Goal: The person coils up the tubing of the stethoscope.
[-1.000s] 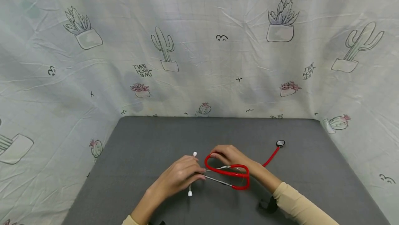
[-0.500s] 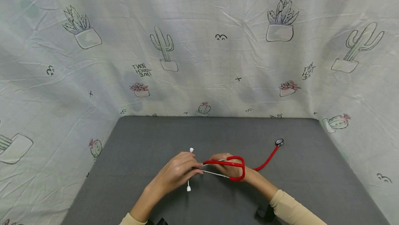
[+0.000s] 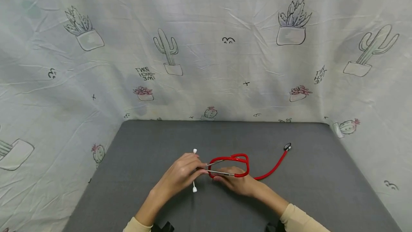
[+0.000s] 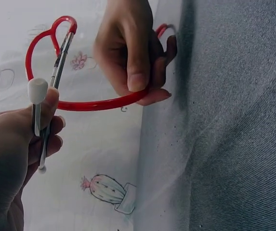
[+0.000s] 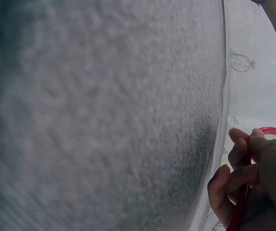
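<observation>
Cactus-printed cloth (image 3: 228, 60) hangs behind a grey surface (image 3: 161, 139). Between two hands sits a stethoscope (image 3: 247, 164): the left hand (image 3: 181, 169) pinches its metal tubes (image 3: 222, 172) just beside the white ear tips (image 3: 194, 189), while the right hand (image 3: 236, 183) has its fingers closed round the red hose (image 3: 273, 170). To loop the hose neatly, the left pinch should probably stay firm and the right fingers guide a loose curve, leaving slack towards the disc (image 3: 287, 147) beyond them. A second ago the right fingers were on the loop's far side; now they are on its near side.
</observation>
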The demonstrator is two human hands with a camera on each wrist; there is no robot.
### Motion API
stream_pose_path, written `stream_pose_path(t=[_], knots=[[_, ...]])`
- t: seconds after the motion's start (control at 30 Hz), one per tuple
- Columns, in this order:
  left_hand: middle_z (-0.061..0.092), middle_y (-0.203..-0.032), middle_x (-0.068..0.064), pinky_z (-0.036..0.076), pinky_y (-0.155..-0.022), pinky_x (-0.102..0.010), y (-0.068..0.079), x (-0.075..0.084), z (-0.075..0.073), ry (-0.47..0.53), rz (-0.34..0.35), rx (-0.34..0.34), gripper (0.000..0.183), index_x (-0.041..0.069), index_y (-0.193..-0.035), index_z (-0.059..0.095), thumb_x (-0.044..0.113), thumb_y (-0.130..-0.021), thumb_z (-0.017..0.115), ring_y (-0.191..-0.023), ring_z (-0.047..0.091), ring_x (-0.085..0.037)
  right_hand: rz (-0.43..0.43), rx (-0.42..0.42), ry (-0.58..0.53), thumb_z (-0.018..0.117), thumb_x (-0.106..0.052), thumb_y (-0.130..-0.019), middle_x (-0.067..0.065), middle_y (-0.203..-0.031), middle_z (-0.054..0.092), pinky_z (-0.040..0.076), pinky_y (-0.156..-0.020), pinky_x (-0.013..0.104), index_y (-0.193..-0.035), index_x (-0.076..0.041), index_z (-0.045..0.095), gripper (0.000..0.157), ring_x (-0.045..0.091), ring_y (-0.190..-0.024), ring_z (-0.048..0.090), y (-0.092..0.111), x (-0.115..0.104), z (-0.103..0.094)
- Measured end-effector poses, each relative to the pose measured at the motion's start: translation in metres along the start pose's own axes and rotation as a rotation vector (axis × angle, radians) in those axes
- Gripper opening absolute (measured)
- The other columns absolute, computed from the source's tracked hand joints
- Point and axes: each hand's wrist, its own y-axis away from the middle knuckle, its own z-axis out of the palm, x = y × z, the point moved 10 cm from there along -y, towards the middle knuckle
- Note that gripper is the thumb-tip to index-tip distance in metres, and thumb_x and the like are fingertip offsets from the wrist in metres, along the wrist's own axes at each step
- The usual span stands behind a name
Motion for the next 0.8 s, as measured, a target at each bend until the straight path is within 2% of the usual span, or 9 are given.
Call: stream_pose_path(t=[0.1, 0.27, 0.37, 0.6, 0.8], knots=[[0.077, -0.093, 0.002, 0.06, -0.095, -0.033, -0.001, -0.004, 0.0, -0.006, -0.018, 0.002, 0.024, 0.008, -0.099, 0.081, 0.016, -0.08, 0.095, -0.088, 0.069, -0.011, 0.02, -0.013, 0.073, 0.071, -0.015, -0.105, -0.006, -0.094, 0.075, 0.057, -0.08, 0.018, -0.114, -0.013, 0.076, 0.01, 0.004, -0.085, 0.068, 0.0, -0.006, -0.001], [0.077, -0.091, 0.002, 0.061, -0.097, -0.035, -0.001, -0.011, 0.001, 0.01, -0.058, -0.006, 0.024, 0.007, -0.099, 0.081, 0.014, -0.08, 0.095, -0.09, 0.071, -0.012, 0.199, -0.165, 0.102, 0.064, -0.026, -0.111, -0.01, -0.104, 0.077, 0.058, -0.083, 0.02, -0.115, -0.018, 0.078, 0.017, -0.001, -0.091, 0.067, 0.004, 0.001, 0.009], [0.078, -0.092, 0.002, 0.061, -0.096, -0.034, 0.001, -0.016, 0.003, 0.018, -0.101, -0.019, 0.022, 0.01, -0.097, 0.08, 0.014, -0.081, 0.094, -0.092, 0.072, -0.012, 0.25, -0.22, 0.099, 0.063, -0.028, -0.112, -0.011, -0.1, 0.075, 0.057, -0.079, 0.019, -0.113, -0.02, 0.078, 0.018, -0.002, -0.087, 0.065, 0.006, 0.002, 0.012], [0.079, -0.091, 0.001, 0.061, -0.088, -0.035, 0.007, -0.029, 0.006, 0.053, -0.205, -0.03, 0.017, 0.011, -0.099, 0.082, 0.013, -0.085, 0.092, -0.087, 0.071, -0.011, 0.203, -0.203, 0.173, 0.067, -0.026, -0.109, -0.012, -0.085, 0.068, 0.046, -0.061, 0.011, -0.105, -0.02, 0.078, 0.013, -0.007, -0.071, 0.055, 0.005, -0.012, 0.007], [0.081, -0.092, 0.0, 0.061, -0.085, -0.035, 0.013, -0.039, 0.012, 0.087, -0.295, -0.081, 0.013, 0.012, -0.101, 0.083, 0.016, -0.089, 0.089, -0.085, 0.07, -0.009, 0.133, -0.171, 0.259, 0.072, -0.025, -0.107, -0.013, -0.077, 0.064, 0.033, -0.05, 0.008, -0.098, -0.021, 0.076, 0.011, -0.007, -0.059, 0.043, 0.001, -0.028, 0.001]])
